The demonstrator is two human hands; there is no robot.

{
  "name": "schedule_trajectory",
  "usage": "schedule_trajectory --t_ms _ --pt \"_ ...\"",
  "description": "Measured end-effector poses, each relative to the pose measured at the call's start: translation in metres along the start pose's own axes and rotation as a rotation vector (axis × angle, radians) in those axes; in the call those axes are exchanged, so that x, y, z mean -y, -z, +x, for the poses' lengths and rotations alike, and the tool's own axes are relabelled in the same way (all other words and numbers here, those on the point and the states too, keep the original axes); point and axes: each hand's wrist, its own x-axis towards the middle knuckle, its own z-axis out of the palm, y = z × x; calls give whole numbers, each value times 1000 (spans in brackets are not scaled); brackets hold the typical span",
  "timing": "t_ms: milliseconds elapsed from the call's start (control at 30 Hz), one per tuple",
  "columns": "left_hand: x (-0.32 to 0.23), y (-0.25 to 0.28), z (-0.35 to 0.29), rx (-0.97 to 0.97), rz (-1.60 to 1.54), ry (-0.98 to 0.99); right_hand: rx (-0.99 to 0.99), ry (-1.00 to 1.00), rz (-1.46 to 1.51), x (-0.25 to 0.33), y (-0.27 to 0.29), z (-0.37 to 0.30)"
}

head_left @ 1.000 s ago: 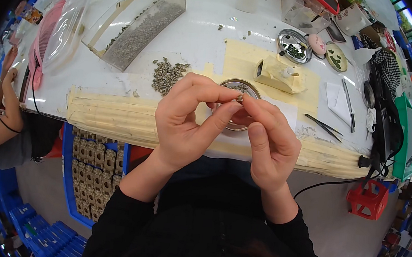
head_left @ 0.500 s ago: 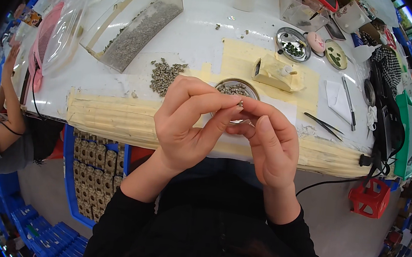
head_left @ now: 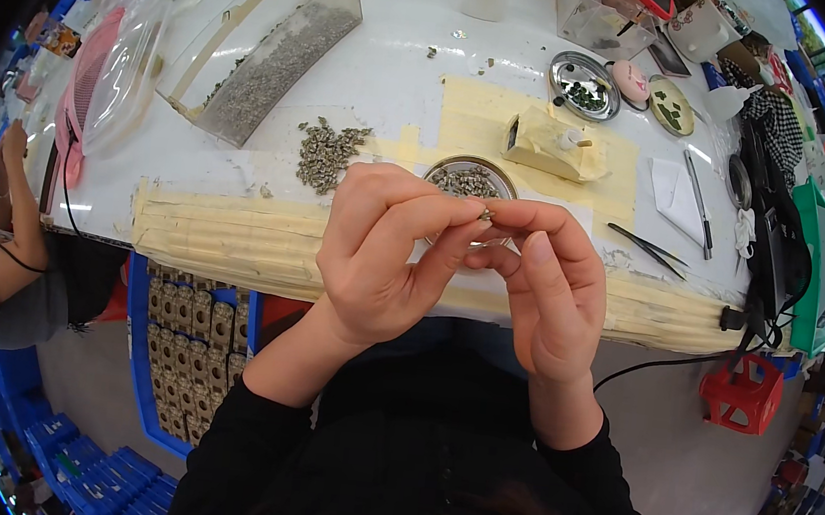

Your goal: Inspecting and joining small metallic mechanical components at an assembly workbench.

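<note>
My left hand pinches a tiny metal part between thumb and index finger. From the other side my right hand meets it with the index fingertip, its other fingers curled and its thumb held apart. Just behind the fingertips, a round dish holds many small metal parts; the hands cover its near side. A loose pile of similar small parts lies on the table to the left of the dish.
Behind the dish stands a tape-wrapped block. Black tweezers lie to the right, near a pen. A clear bin of grey bits is far left. Below the table edge sits a blue crate; a red stool stands right.
Both hands have shifted slightly right, still together at the tiny part. At the far left, another person's raised hand has come down a little.
</note>
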Motion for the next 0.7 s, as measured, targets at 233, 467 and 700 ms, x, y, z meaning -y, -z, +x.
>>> schedule_trajectory --t_ms 233,467,700 --pt "1 -3 -1 -20 41 8 56 395 -677 -2 2 2" --pt "0 -3 -2 7 71 -17 4 736 -1127 -2 0 11" --pt "0 0 -1 12 -13 50 -36 569 -940 -3 2 6"
